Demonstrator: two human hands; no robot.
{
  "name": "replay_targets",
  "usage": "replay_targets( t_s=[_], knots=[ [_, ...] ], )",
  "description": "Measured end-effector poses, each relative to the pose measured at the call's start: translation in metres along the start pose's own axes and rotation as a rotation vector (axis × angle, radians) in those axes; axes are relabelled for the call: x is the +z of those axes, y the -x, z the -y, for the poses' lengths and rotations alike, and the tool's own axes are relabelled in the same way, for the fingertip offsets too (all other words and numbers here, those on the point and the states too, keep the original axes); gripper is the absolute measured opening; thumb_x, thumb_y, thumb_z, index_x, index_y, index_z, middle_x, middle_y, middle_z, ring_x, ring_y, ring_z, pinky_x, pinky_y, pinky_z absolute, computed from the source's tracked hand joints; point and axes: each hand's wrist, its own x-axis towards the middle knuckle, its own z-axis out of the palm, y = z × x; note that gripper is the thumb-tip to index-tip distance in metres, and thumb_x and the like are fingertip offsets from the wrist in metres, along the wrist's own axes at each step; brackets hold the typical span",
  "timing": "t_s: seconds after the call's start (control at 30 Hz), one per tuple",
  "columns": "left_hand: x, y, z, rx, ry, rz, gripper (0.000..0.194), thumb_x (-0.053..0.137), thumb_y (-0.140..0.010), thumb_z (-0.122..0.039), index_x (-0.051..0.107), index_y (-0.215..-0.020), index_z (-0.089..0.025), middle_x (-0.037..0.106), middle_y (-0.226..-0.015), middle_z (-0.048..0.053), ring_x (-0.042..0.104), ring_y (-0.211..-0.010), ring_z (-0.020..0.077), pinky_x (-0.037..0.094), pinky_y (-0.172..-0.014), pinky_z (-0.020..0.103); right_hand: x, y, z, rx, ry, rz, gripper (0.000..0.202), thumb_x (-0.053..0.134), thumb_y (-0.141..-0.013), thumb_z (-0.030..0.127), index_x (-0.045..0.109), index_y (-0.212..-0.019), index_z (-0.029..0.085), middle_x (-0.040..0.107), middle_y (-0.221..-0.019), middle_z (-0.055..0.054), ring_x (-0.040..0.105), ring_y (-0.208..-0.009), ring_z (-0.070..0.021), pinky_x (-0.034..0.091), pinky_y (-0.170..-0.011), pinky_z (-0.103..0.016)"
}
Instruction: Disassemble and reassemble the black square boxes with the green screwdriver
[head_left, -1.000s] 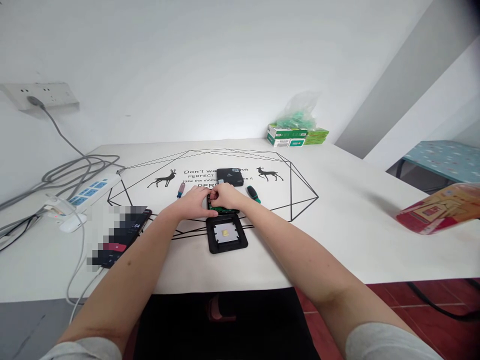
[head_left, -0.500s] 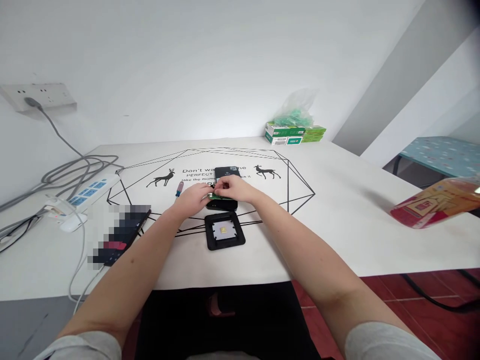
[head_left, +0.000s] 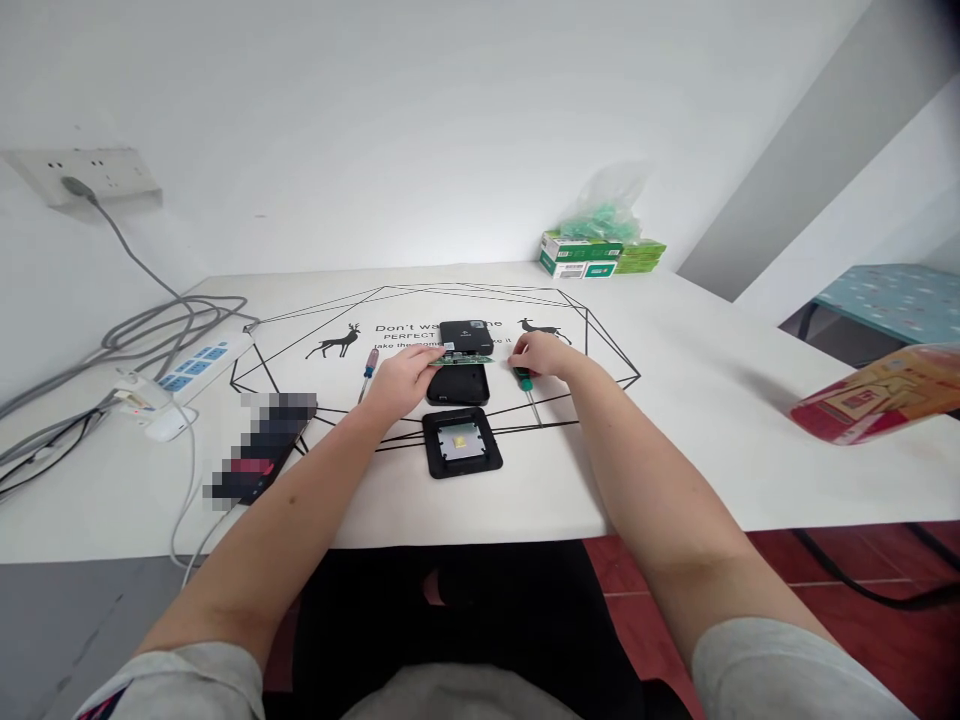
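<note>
A white wall (head_left: 360,140) is rising behind a white table (head_left: 712,430) and carrying a socket (head_left: 97,178) at the left. At the right, a grey band (head_left: 817,150) is slanting down towards the table, and beyond it a speckled blue table (head_left: 885,295) is standing. Red tiles (head_left: 634,625) are covering the floor, pale joints running between them. Soft light is brightening the wall's lower middle.

Before you, the cover (head_left: 487,440) lies in front of the casing (head_left: 459,385). One screwdriver (head_left: 370,366) is left of these, another screwdriver (head_left: 525,382) right.
</note>
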Motion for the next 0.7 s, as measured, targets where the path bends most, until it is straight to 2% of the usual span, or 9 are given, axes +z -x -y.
replay_targets(
  t_s=[0.13, 0.23, 0.3, 0.37, 0.43, 0.5, 0.6, 0.63, 0.7],
  knots=[
    [0.002, 0.000, -0.005, 0.025, 0.058, 0.035, 0.041, 0.050, -0.105, -0.017, 0.076, -0.136, -0.021, 0.077, -0.135, 0.007, 0.073, -0.124, 0.0232, 0.058, -0.112, 0.039, -0.006, 0.003, 0.003, 0.018, 0.059, -0.098, 0.012, 0.077, -0.085, 0.023, 0.072, -0.094, 0.015, 0.080, -0.101, -0.017, 0.075, -0.099, -0.0301, 0.059, -0.090, -0.039],
    [0.000, -0.001, -0.007, -0.001, 0.076, 0.074, 0.045, 0.047, -0.105, -0.016, 0.074, -0.141, -0.023, 0.074, -0.141, 0.006, 0.070, -0.129, 0.0225, 0.056, -0.115, 0.039, -0.007, 0.015, 0.018, -0.012, 0.038, -0.192, 0.021, 0.066, -0.096, 0.033, 0.070, -0.108, 0.016, 0.076, -0.120, -0.021, 0.072, -0.112, -0.0307, 0.057, -0.098, -0.042],
    [-0.001, -0.002, -0.008, -0.027, 0.076, 0.096, 0.048, 0.047, -0.104, -0.015, 0.072, -0.144, -0.024, 0.073, -0.142, 0.006, 0.068, -0.131, 0.0236, 0.054, -0.117, 0.041, -0.003, 0.030, 0.034, -0.036, -0.192, -0.173, 0.032, 0.055, -0.104, 0.049, 0.066, -0.109, 0.019, 0.077, -0.107, -0.015, 0.074, -0.091, -0.0253, 0.062, -0.086, -0.040],
    [-0.001, -0.003, -0.009, -0.030, 0.091, 0.114, 0.053, 0.046, -0.102, -0.012, 0.071, -0.146, -0.026, 0.072, -0.143, 0.006, 0.066, -0.133, 0.0246, 0.053, -0.119, 0.044, 0.003, 0.046, 0.051, -0.024, -0.571, 0.019, 0.031, 0.059, -0.103, 0.051, 0.061, -0.110, 0.021, 0.075, -0.098, -0.011, 0.074, -0.074, -0.0219, 0.064, -0.074, -0.040],
    [-0.001, -0.003, -0.011, -0.015, 0.114, 0.121, 0.056, 0.044, -0.101, -0.011, 0.067, -0.150, -0.027, 0.069, -0.146, 0.006, 0.064, -0.136, 0.0251, 0.051, -0.120, 0.044, 0.009, 0.057, 0.062, -0.021, -0.840, 0.133, 0.023, 0.068, -0.097, 0.031, 0.058, -0.115, 0.022, 0.072, -0.095, -0.006, 0.074, -0.073, -0.0181, 0.066, -0.074, -0.036],
    [0.000, -0.004, -0.014, -0.015, 0.136, 0.126, 0.059, 0.047, -0.103, -0.015, 0.057, -0.159, -0.027, 0.063, -0.153, 0.008, 0.060, -0.140, 0.0264, 0.049, -0.121, 0.045, 0.012, 0.059, 0.062, 0.004, -0.963, 0.066, 0.033, 0.069, -0.089, 0.016, 0.057, -0.119, 0.023, 0.069, -0.090, -0.001, 0.070, -0.071, -0.0145, 0.065, -0.073, -0.032],
    [-0.002, -0.006, -0.017, -0.071, 0.118, 0.222, 0.066, 0.059, -0.103, -0.033, 0.044, -0.167, -0.024, 0.056, -0.160, 0.012, 0.055, -0.143, 0.0326, 0.045, -0.122, 0.051, 0.010, 0.047, 0.044, 0.059, -0.814, -0.140, 0.043, 0.061, -0.089, 0.016, 0.057, -0.130, 0.024, 0.068, -0.093, -0.002, 0.067, -0.071, -0.0137, 0.061, -0.070, -0.029],
    [-0.003, -0.007, -0.016, -0.081, 0.088, 0.290, 0.065, 0.063, -0.101, -0.041, 0.050, -0.162, -0.023, 0.059, -0.157, 0.013, 0.054, -0.143, 0.0353, 0.043, -0.121, 0.054, 0.008, 0.042, 0.034, 0.077, -0.667, -0.225, 0.043, 0.058, -0.089, 0.019, 0.057, -0.132, 0.023, 0.068, -0.094, -0.002, 0.066, -0.071, -0.0142, 0.060, -0.069, -0.029],
    [-0.005, -0.008, -0.015, -0.067, 0.006, 0.436, 0.050, 0.065, -0.099, -0.051, 0.069, -0.139, -0.021, 0.067, -0.147, 0.014, 0.051, -0.142, 0.0397, 0.039, -0.120, 0.060, 0.006, 0.032, 0.015, 0.096, -0.562, -0.278, 0.045, 0.058, -0.086, 0.020, 0.058, -0.131, 0.019, 0.068, -0.095, -0.005, 0.065, -0.073, -0.0164, 0.058, -0.068, -0.030]
  ],
)
